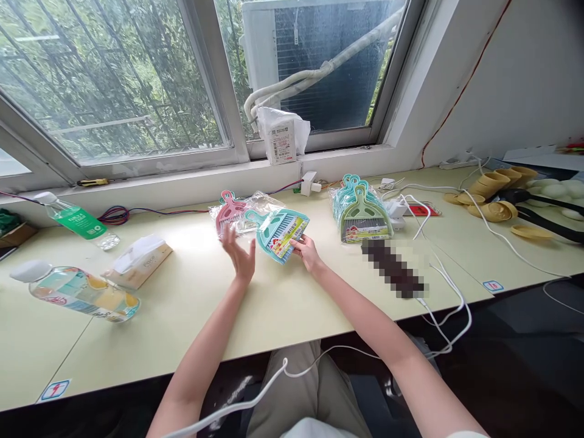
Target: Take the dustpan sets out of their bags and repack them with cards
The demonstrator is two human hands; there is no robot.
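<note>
My right hand (306,252) pinches the lower right edge of a teal dustpan and brush set (277,233) with a printed label, held tilted over the table. To its left, my left hand (239,257) is raised with fingers spread and holds nothing. Behind that hand lies a pink dustpan set (229,212) in clear plastic, partly hidden by my fingers. Further right, a green dustpan set (364,216) rests on top of several teal ones (342,198), all in clear wrapping.
A tissue pack (141,263) and two bottles (82,295) (79,220) are at the left. White cables (449,292) and a pixelated dark object (393,269) lie at the right, with yellow cups (495,182) beyond. A paper pack (283,143) stands on the sill.
</note>
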